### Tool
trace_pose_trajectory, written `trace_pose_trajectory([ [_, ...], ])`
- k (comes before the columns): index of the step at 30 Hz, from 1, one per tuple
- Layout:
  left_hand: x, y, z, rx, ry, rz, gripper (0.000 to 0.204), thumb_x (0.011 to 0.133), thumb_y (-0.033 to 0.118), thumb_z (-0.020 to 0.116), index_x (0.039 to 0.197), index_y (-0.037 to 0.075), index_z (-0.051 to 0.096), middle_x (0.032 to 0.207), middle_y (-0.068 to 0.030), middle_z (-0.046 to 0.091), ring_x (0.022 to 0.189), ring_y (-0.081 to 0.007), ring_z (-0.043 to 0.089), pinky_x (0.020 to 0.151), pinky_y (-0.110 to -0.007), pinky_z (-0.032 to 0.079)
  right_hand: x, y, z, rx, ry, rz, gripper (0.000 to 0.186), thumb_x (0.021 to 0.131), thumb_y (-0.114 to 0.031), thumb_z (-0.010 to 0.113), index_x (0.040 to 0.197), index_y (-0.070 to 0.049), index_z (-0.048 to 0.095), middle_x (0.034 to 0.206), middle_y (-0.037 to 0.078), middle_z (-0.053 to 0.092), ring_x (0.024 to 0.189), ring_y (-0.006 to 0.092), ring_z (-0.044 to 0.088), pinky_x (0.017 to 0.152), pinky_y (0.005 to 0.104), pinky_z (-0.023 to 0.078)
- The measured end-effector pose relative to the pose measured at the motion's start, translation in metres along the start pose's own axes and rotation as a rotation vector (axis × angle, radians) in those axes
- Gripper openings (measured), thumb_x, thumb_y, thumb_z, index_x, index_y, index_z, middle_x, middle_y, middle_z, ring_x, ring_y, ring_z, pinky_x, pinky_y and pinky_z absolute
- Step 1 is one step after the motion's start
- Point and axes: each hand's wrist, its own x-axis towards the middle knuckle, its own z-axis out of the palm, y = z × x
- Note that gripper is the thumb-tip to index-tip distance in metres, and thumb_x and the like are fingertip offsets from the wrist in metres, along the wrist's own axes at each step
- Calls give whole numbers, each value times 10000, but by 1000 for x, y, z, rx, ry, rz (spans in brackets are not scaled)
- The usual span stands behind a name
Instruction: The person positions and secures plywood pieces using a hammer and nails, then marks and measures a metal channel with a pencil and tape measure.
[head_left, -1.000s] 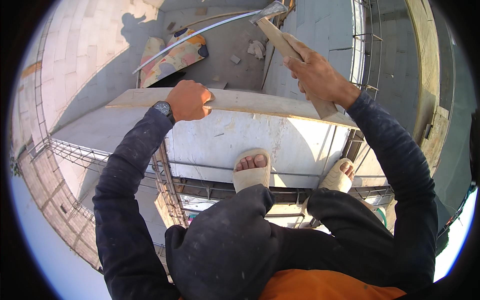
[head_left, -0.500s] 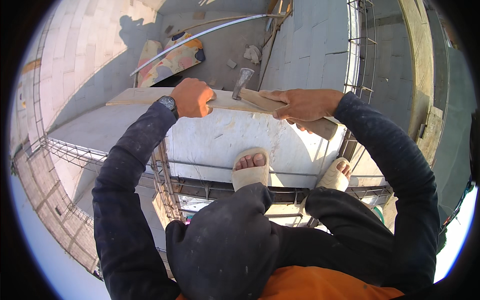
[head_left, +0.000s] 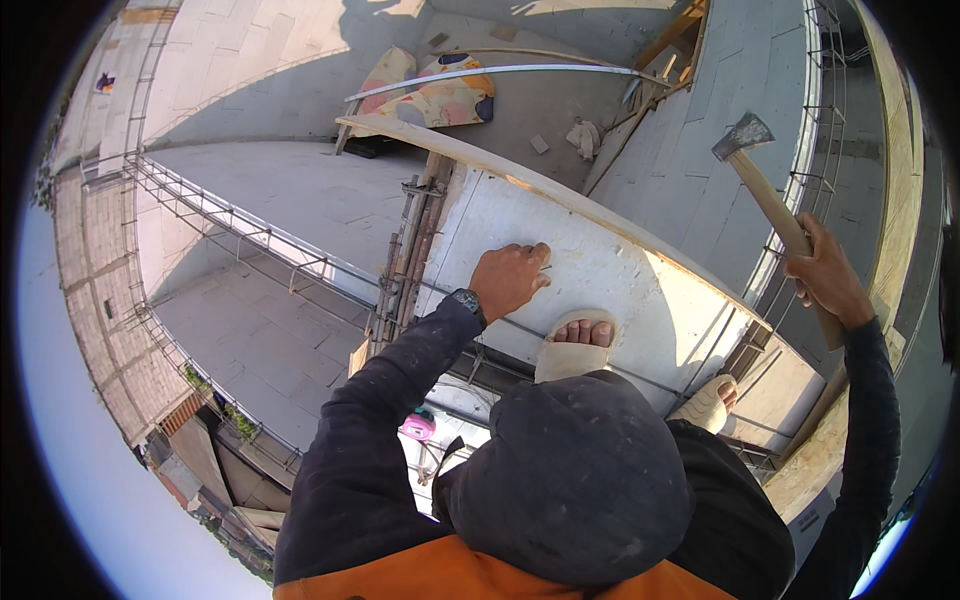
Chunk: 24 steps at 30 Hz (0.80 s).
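Observation:
My right hand [head_left: 832, 272] is closed around the wooden handle of a hatchet [head_left: 775, 195], raised at the right with its flared metal head away from me. On the left, my left hand [head_left: 512, 282] is low over a white panel [head_left: 610, 270], thumb and fingers pinched together. A thin dark nail [head_left: 546, 267] shows at its fingertips. Along the panel's far edge runs a long wooden board [head_left: 560, 195], standing on its narrow side; neither hand touches it.
My sandalled feet [head_left: 580, 335] stand on the panel and by its near edge. Steel rebar cages [head_left: 255, 235] run left and right along the block walls. Below lie a patterned cushion-like sheet [head_left: 440, 100], a long pale strip [head_left: 520, 70] and rubble. A pink object [head_left: 418, 426] is near my left arm.
The hatchet has swung up and right, away from the board, in my right hand. My left hand has left the board and come down to the nail on the panel. The view has turned.

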Motion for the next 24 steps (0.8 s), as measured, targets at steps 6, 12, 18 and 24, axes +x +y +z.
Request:
trace_pose_trajectory([
  [6, 7, -1, 11, 27, 3, -15, 187, 968, 204, 620, 1035, 31, 639, 891, -130, 738, 862, -318, 735, 715, -464, 585, 3, -32, -7, -24, -33, -6, 472, 808, -67, 620, 1255, 49, 521, 729, 65, 559, 501, 131, 564, 429, 322, 477],
  [12, 3, 0, 17, -72, 32, -80, 231, 976, 187, 546, 1043, -22, 619, 912, -201, 730, 875, -391, 719, 768, -505, 571, 34, -64, 33, -35, -101, -151, 507, 850, -100, 623, 1327, 38, 521, 714, 50, 561, 496, 128, 565, 425, 312, 476],
  [18, -44, 61, -34, -662, 39, -310, 318, 1007, 276, 502, 1065, -22, 594, 972, -269, 711, 940, -457, 683, 820, -534, 508, 66, -109, 89, -75, -278, -266, 608, 1018, -261, 595, 1546, -17, 416, 725, 48, 571, 514, 119, 565, 444, 308, 485],
  [24, -126, 65, -14, -1048, 239, -520, 239, 1005, 253, 577, 1071, 24, 571, 878, -39, 586, 755, -161, 555, 715, -342, 480, 110, -150, 145, -114, -463, -471, 705, 1024, -269, 583, 1630, -31, 310, 763, 58, 594, 537, 158, 574, 494, 334, 510],
])
